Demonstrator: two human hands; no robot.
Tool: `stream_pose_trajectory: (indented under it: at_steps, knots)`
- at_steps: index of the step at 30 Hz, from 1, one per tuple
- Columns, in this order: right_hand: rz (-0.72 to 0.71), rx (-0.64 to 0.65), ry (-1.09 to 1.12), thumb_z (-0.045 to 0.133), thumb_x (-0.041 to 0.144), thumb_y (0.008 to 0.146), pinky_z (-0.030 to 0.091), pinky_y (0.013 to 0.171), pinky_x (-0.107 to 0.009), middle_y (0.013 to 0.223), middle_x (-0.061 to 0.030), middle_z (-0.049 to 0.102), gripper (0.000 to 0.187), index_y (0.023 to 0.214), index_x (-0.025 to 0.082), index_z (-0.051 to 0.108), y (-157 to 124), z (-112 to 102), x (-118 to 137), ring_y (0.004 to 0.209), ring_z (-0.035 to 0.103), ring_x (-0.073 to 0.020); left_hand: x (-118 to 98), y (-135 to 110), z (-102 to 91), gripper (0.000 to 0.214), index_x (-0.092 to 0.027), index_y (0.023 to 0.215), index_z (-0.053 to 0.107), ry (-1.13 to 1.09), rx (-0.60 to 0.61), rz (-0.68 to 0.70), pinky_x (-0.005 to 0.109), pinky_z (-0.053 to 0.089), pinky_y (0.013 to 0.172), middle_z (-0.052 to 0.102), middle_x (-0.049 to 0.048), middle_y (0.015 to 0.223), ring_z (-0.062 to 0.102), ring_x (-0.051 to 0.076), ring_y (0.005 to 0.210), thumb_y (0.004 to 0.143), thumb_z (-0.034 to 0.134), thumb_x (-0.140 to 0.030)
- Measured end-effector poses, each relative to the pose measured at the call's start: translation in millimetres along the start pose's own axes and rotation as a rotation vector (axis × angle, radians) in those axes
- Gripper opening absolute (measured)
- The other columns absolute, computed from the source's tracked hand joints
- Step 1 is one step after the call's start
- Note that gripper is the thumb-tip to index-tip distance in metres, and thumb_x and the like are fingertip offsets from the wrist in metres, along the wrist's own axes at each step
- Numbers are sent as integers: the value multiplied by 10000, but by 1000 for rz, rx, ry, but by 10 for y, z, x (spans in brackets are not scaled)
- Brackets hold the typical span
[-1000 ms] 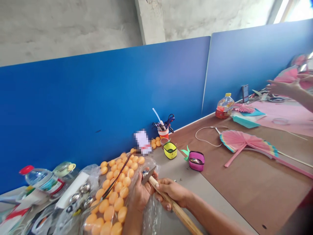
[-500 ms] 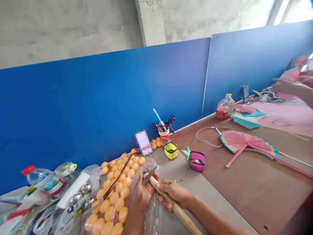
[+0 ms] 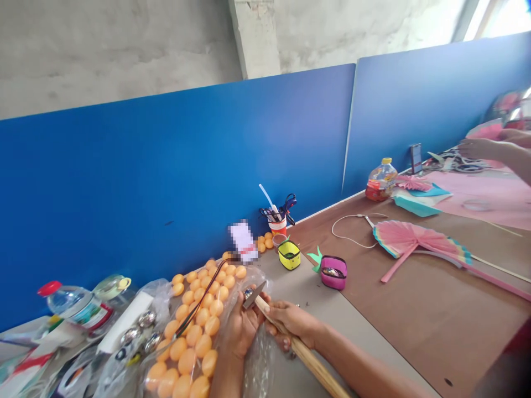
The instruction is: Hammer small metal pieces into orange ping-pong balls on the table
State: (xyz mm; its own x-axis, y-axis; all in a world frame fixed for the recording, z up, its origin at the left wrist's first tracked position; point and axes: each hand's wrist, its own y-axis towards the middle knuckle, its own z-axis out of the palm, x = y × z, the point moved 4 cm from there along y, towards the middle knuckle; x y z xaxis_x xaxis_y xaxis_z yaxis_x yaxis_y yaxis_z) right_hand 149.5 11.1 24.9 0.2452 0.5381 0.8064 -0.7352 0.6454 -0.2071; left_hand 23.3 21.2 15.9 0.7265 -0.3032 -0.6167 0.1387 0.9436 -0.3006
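Observation:
In my left hand, palm up and fingers curled, lies a small shiny silver ball. My right hand grips a hammer by its wooden handle, close below the head. The dark metal hammer head, tapering at one end, is right beside the ball; whether they touch I cannot tell. A clear plastic bag lies under my hands. Just left of them, many orange plastic balls sit in clear plastic, with a dark cord across the top.
Beyond my hands stand a yellow basket and a magenta basket. A pen cup is against the blue partition. Bottles and silver balls crowd the left. A pink fan lies right, near another person's hands.
My hands, the silver ball and the hammer have stayed almost in place, with only a slight shift of the hammer handle. The other person's hands at far right have moved a little.

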Motion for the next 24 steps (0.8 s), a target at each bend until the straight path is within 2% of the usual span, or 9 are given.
stream_pose_trajectory:
  at_steps: [4, 6, 9, 13, 18, 21, 24]
  knots:
    - [-111, 94, 43, 690, 551, 776, 287, 343, -189, 589, 82, 525, 424, 895, 160, 580, -97, 37, 179, 298, 355, -28, -1, 18, 11, 198, -175, 908, 720, -46, -11, 54, 417, 571, 864, 761, 116, 877, 722, 266, 881, 904, 604, -336]
    - [-213, 67, 64, 710, 458, 779, 307, 383, -191, 642, 62, 538, 366, 932, 138, 620, -148, 27, 303, 349, 396, -27, 3, 29, 8, 195, -154, 913, 709, -54, -7, 57, 416, 576, 839, 757, 121, 870, 723, 255, 833, 891, 629, -331]
    - [-316, 58, 147, 719, 240, 708, 411, 492, -200, 766, 22, 586, 259, 934, 136, 646, -186, 17, 418, 468, 485, -43, -4, 37, -7, 221, -144, 957, 702, -56, 16, 55, 407, 581, 816, 753, 129, 883, 723, 257, 839, 850, 690, -337]
    - [-286, 181, 214, 718, 132, 662, 501, 582, -227, 903, -20, 623, 339, 995, 144, 657, -177, 30, 395, 589, 576, -84, -36, 36, -6, 237, -143, 968, 696, -33, 36, 88, 400, 590, 760, 750, 136, 899, 721, 267, 830, 816, 729, -322]
    - [-253, 209, 199, 776, 311, 759, 486, 479, -207, 926, -47, 653, 421, 1129, 154, 652, -152, 2, 318, 565, 601, -91, -43, 42, -8, 151, -139, 884, 686, -58, -64, 100, 358, 594, 710, 742, 124, 863, 720, 237, 791, 883, 637, -282]
    - [-329, 129, 125, 784, 421, 767, 411, 428, -179, 870, -39, 673, 528, 1210, 167, 653, -115, -20, 307, 498, 574, -73, -41, 48, -10, 166, -138, 872, 682, -92, -94, 95, 357, 590, 723, 737, 119, 842, 721, 233, 791, 911, 589, -270]
    - [-423, 30, 51, 789, 484, 747, 315, 391, -176, 737, 13, 646, 532, 1177, 188, 688, -82, -35, 312, 408, 490, -46, -45, 58, -31, 196, -134, 919, 691, -87, -108, 88, 369, 584, 747, 737, 114, 824, 720, 227, 767, 930, 559, -278]
